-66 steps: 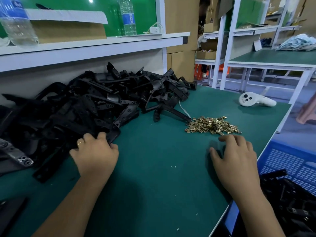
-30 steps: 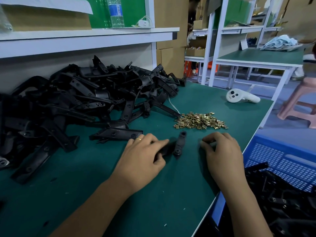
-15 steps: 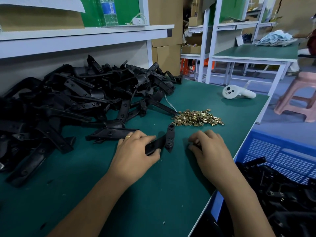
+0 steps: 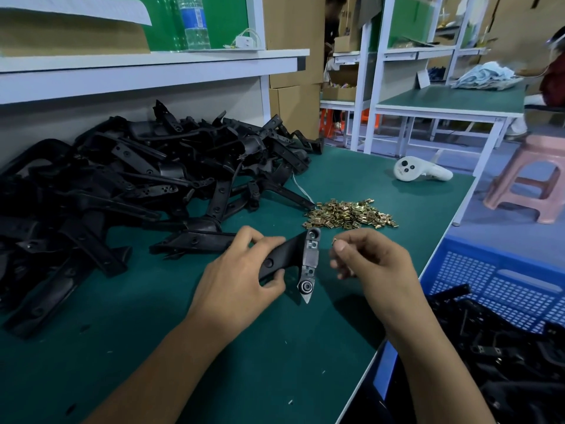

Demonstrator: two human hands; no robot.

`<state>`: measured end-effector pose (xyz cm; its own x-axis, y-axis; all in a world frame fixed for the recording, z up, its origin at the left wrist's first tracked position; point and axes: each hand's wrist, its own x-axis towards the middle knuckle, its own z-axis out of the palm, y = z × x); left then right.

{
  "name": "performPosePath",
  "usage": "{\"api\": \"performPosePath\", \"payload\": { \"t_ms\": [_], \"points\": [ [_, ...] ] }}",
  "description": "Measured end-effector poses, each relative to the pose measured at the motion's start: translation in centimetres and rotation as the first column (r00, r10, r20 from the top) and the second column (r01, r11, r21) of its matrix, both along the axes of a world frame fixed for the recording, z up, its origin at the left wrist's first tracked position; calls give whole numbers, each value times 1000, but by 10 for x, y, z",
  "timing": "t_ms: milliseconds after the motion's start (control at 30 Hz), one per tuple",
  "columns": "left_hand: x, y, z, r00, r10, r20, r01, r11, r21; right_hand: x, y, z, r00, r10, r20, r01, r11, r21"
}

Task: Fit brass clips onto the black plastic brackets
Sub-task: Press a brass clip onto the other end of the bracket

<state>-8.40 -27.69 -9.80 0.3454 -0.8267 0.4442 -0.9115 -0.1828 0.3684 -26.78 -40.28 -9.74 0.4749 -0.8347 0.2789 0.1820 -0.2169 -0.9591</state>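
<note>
Brackets (image 4: 128, 185) lie heaped black along the left of the green bench (image 4: 153, 347). Nearer, the left hand (image 4: 241, 280) grips one bracket (image 4: 308, 264), lifted just off the mat. Beside it the right hand (image 4: 373, 264) pinches a small brass clip (image 4: 334, 241) between thumb and forefinger, close to the bracket's end. Behind lies the clip pile (image 4: 351, 214).

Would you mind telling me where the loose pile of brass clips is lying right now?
In the head view, the brass clips lie on the green bench, right of the heap of black brackets and just beyond the right hand.
</note>
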Motion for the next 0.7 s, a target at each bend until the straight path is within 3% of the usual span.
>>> {"api": "performPosePath", "payload": {
  "t_ms": [167, 500, 700],
  "points": [
    [1, 0, -3, 1000, -15, 6, 15, 1000, -24, 5, 4, 0, 991, 122, 55, -128, 986, 104],
    [3, 0, -6, 997, -73, -12, 73, 997, -10, 4, 6, 3, 991, 128, 33, -131, 986, 100],
    [4, 0, -6, 996, -85, 6, 85, 996, -40, 1, 4, 4, 985, 139, 101, -152, 979, 134]
  ]
}}
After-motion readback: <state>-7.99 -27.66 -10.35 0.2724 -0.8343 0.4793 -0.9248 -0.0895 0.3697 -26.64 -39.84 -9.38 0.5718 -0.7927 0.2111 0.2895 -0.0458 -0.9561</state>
